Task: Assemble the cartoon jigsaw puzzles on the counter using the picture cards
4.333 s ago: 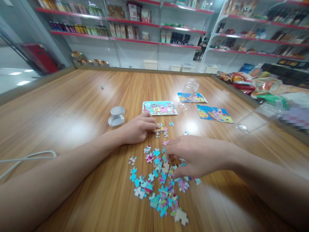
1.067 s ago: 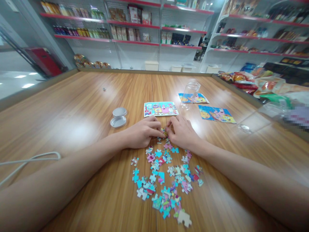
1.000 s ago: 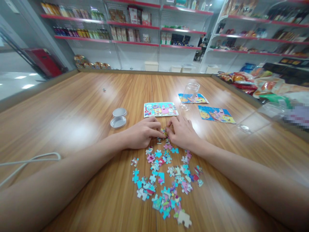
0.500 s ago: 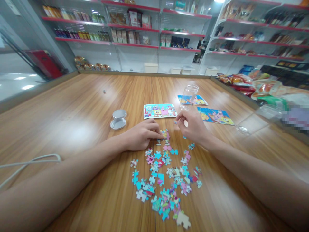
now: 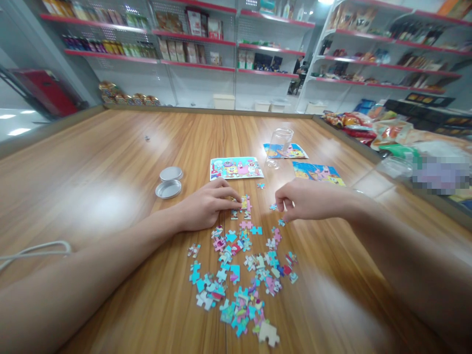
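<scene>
A heap of loose jigsaw pieces (image 5: pixel 241 273) lies on the wooden table (image 5: pixel 110 162) in front of me. My left hand (image 5: pixel 206 204) rests on the table with curled fingers, its tips pressing a small joined cluster of pieces (image 5: pixel 244 204). My right hand (image 5: pixel 308 199) hovers low to the right of that cluster, fingers bent downward in a pinch over a few stray blue pieces (image 5: pixel 273 207); whether it holds one I cannot make out.
Three picture cards lie beyond the hands: one (image 5: pixel 236 168) in the middle, two (image 5: pixel 284 150) (image 5: pixel 319 173) to the right. A clear jar (image 5: pixel 278 142) stands by them. Two metal lids (image 5: pixel 168 182) sit left. A white cable (image 5: pixel 33 250) lies far left. Snack bags (image 5: pixel 372 129) line the right edge.
My right hand left the joined cluster, rose toward the cards, then came down to the right over the stray blue pieces. My left hand stayed on the cluster. The view shifted slightly.
</scene>
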Tool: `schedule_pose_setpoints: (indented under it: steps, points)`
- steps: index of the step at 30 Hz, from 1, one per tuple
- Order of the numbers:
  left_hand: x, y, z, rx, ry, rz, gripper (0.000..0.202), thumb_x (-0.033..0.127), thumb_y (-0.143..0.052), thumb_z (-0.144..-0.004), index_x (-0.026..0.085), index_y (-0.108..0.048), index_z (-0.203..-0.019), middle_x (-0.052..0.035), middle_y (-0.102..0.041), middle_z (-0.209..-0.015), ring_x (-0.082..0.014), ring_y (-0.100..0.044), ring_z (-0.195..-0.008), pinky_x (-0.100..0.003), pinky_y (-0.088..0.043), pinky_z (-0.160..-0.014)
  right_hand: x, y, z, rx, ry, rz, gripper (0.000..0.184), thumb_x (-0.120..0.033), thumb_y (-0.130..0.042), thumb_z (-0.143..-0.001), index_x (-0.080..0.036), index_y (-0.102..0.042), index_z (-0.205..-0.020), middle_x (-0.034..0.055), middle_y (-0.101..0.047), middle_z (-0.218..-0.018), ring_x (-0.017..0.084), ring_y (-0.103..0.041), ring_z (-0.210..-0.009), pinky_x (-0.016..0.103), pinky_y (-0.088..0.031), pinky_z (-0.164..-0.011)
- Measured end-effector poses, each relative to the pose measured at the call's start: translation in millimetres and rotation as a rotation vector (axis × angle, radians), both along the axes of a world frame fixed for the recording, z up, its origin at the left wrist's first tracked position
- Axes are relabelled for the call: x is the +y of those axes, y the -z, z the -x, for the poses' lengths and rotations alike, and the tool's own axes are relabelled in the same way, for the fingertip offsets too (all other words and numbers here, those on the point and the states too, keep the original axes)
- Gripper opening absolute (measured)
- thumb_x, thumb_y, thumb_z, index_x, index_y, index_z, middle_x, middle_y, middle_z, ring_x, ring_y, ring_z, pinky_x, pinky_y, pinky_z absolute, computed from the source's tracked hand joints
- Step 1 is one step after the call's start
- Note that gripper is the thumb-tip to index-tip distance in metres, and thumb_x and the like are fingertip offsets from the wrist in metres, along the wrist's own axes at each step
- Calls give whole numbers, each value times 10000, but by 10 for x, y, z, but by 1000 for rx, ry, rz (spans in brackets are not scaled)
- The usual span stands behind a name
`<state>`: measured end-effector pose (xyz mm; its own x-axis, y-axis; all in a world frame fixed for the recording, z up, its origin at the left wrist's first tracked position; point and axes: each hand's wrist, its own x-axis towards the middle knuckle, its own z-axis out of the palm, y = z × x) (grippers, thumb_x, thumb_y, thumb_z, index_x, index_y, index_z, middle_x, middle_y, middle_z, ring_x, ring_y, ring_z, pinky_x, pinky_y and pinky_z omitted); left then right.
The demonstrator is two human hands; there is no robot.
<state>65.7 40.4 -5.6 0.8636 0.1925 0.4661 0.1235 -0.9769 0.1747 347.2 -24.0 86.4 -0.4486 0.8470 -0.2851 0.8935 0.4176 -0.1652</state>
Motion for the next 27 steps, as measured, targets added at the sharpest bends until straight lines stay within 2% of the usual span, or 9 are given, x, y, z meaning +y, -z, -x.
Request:
schedule_pose_setpoints:
  steps: [4, 8, 11, 16, 21, 27]
  points:
    - [3, 12, 2, -7, -3, -4, 468, -12, -524, -868, 229, -686, -1235, -73, -698, -1215, -235, -530, -1046, -435, -523, -913, -73, -13, 118, -13, -142, 148, 213, -345, -780, -747, -198, -723, -889, 20, -705, -784, 162, -597, -661, 266, -356, -561]
    - [-16, 0, 5, -15, -2, 3, 469, -13, -516, -869, 222, -689, -1236, -72, -701, -1214, -234, -530, -1037, -443, -525, -916, -86, 79, 189, 50, -171, 204, 271, -447, -744, -799, -188, -711, -871, 17, -698, -773, 145, -585, -646, 257, -333, -554]
    - [-49, -21, 6, -11, -17, 17, 475, -13, -499, -878, 223, -687, -1245, -77, -703, -1212, -237, -530, -1043, -445, -531, -913, -125, 113, 201, 87, -184, 182, 226, -410, -719, -827, -187, -707, -862, 15, -691, -762, 139, -577, -644, 259, -319, -554]
    - [-88, -35, 15, 11, -34, 42, 519, -29, -481, -870, 233, -677, -1274, -80, -690, -1226, -238, -536, -1069, -457, -531, -936, -286, 77, 293, 147, -272, 135, 126, -295, -695, -800, -179, -679, -849, 7, -652, -727, 129, -536, -619, 259, -297, -548]
    - [-91, -21, 30, 1, -46, 54, 531, -28, -474, -871, 246, -678, -1277, -72, -687, -1242, -235, -545, -1077, -447, -535, -936, -389, 140, 438, 221, -343, 226, 183, -306, -679, -821, -195, -711, -963, 9, -688, -776, 130, -560, -648, 251, -317, -566]
    - [-94, 24, 2, -38, -59, 49, 552, -48, -464, -846, 247, -693, -1253, -70, -702, -1210, -220, -559, -1051, -428, -538, -934, -349, 168, 457, 219, -371, 277, 121, -274, -679, -801, -177, -702, -869, -24, -656, -694, 96, -519, -578, 236, -311, -528]
